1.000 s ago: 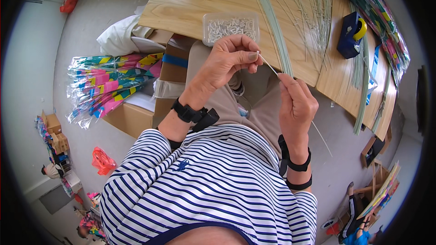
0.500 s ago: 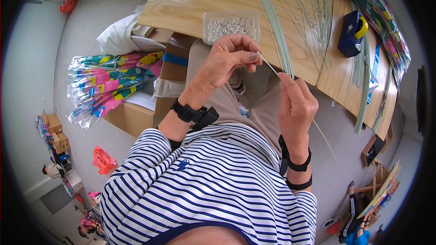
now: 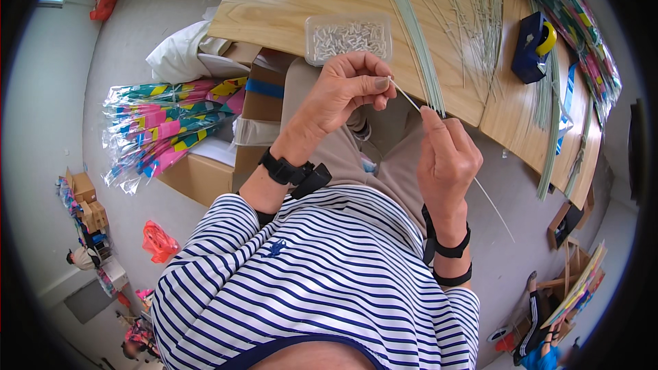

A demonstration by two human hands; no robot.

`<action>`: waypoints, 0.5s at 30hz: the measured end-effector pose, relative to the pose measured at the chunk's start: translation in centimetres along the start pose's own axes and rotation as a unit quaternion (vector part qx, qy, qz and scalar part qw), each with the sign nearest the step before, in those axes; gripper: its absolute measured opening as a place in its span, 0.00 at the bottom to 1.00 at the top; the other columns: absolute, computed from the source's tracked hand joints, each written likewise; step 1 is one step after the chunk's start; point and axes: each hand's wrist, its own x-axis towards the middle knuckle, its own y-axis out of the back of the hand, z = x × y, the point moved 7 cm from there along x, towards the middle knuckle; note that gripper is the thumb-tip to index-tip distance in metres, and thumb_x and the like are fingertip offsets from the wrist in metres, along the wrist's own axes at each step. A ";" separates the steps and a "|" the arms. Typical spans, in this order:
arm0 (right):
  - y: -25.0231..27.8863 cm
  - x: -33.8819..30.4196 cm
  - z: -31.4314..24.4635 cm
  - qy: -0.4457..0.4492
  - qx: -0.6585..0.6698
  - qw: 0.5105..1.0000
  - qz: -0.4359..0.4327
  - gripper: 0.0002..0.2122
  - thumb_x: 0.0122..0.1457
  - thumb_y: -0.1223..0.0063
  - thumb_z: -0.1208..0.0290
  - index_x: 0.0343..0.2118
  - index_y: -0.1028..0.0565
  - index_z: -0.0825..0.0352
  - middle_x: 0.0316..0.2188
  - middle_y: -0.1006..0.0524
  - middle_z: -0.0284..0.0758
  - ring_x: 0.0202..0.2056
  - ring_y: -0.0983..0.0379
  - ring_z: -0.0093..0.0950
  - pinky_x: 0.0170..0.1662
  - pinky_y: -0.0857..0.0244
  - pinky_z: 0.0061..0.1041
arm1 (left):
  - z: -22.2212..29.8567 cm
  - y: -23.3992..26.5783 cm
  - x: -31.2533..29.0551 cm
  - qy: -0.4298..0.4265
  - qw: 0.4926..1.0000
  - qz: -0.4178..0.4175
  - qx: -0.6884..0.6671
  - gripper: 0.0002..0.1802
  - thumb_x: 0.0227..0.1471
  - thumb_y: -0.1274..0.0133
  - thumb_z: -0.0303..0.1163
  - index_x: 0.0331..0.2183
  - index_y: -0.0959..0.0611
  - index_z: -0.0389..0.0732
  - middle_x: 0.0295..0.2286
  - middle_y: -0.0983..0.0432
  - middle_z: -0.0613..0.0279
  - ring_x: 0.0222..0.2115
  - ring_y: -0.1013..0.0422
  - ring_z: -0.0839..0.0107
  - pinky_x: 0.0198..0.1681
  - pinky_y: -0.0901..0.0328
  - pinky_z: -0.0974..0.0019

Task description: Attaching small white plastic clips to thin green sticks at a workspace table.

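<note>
Above my lap, my left hand (image 3: 353, 89) is closed in a pinch at one end of a thin pale rod (image 3: 406, 96). A tiny whitish bit shows at those fingertips, too small to tell whether it is a separate piece. Lower and to the right, my right hand (image 3: 449, 154) grips the same rod between thumb and fingers. The rod's long free end slants down past this hand over the floor. Just beyond my left hand, a clear plastic box (image 3: 310, 44) holds many short white tube-like pieces. A bundle of pale green rods (image 3: 415, 34) lies on the table to its right.
Loose thin rods (image 3: 480, 27) spread over the wooden table (image 3: 267, 0). A blue tape dispenser (image 3: 528, 55) stands at the right, near colourful plastic-wrapped bundles (image 3: 582, 41). Left of my legs, an open cardboard box (image 3: 199, 179) bears another wrapped bundle (image 3: 171, 123). Other people sit farther off.
My right hand has shifted very slightly, and the rod's free end has swung a little down and to the right. My left hand keeps its pinch in place.
</note>
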 end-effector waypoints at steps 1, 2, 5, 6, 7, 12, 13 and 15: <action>0.0 0.0 0.0 0.000 -0.002 1.000 -0.002 0.14 0.41 0.44 0.85 0.34 0.20 0.69 0.18 0.32 0.33 0.18 0.34 0.28 0.19 0.41 0.26 | 0.0 0.0 0.0 0.000 1.000 0.002 0.002 0.05 0.51 0.42 0.23 0.32 0.21 0.35 0.27 0.21 0.55 0.24 0.26 0.74 0.28 0.30 0.74; 0.0 0.0 0.0 0.000 -0.002 1.000 -0.002 0.14 0.41 0.44 0.85 0.34 0.20 0.69 0.18 0.32 0.33 0.18 0.34 0.28 0.19 0.41 0.26 | -0.1 0.0 0.0 0.001 1.000 0.002 0.002 0.05 0.51 0.42 0.23 0.32 0.21 0.35 0.27 0.21 0.55 0.24 0.26 0.74 0.28 0.30 0.74; 0.0 -0.1 0.0 -0.003 -0.002 1.000 -0.015 0.15 0.44 0.46 0.89 0.37 0.21 0.71 0.19 0.31 0.36 0.19 0.32 0.31 0.23 0.38 0.26 | 0.0 0.2 0.0 -0.005 1.000 0.015 0.024 0.05 0.51 0.41 0.23 0.32 0.20 0.35 0.27 0.21 0.55 0.24 0.26 0.74 0.28 0.30 0.75; 0.0 -0.1 -0.1 -0.002 -0.007 1.000 -0.017 0.15 0.44 0.46 0.89 0.37 0.21 0.71 0.19 0.30 0.36 0.20 0.31 0.32 0.23 0.37 0.26 | 0.4 0.2 -0.1 -0.021 0.997 0.019 0.071 0.05 0.51 0.41 0.22 0.32 0.20 0.35 0.27 0.21 0.56 0.24 0.26 0.75 0.28 0.31 0.76; 0.0 -0.1 -0.1 0.000 -0.012 1.000 -0.018 0.15 0.43 0.47 0.89 0.36 0.21 0.71 0.19 0.29 0.36 0.21 0.31 0.32 0.24 0.37 0.26 | 0.7 0.1 -0.2 -0.038 0.992 0.024 0.118 0.05 0.50 0.42 0.21 0.32 0.20 0.34 0.27 0.21 0.57 0.24 0.26 0.76 0.28 0.31 0.76; -0.8 -0.6 1.1 -0.065 0.088 0.994 -0.023 0.10 0.47 0.45 0.85 0.34 0.21 0.70 0.19 0.30 0.34 0.19 0.32 0.29 0.22 0.39 0.24 | 2.0 -0.6 -0.5 -0.065 0.970 0.021 0.234 0.05 0.49 0.42 0.20 0.32 0.19 0.33 0.25 0.21 0.61 0.25 0.26 0.78 0.28 0.31 0.76; -1.2 -0.9 1.9 -0.126 0.166 0.978 -0.034 0.08 0.50 0.46 0.84 0.34 0.22 0.70 0.20 0.29 0.35 0.20 0.31 0.28 0.23 0.39 0.23 | 2.1 -0.6 -0.5 -0.063 0.968 0.019 0.243 0.06 0.49 0.42 0.20 0.33 0.19 0.33 0.26 0.21 0.62 0.26 0.26 0.78 0.29 0.31 0.76; -1.7 -1.4 2.6 -0.178 0.214 0.959 -0.058 0.07 0.52 0.47 0.84 0.34 0.23 0.70 0.20 0.28 0.35 0.20 0.30 0.26 0.24 0.38 0.22 | 1.9 -0.7 -0.5 -0.069 0.974 0.027 0.215 0.07 0.49 0.43 0.19 0.34 0.20 0.33 0.28 0.21 0.60 0.28 0.26 0.76 0.31 0.30 0.75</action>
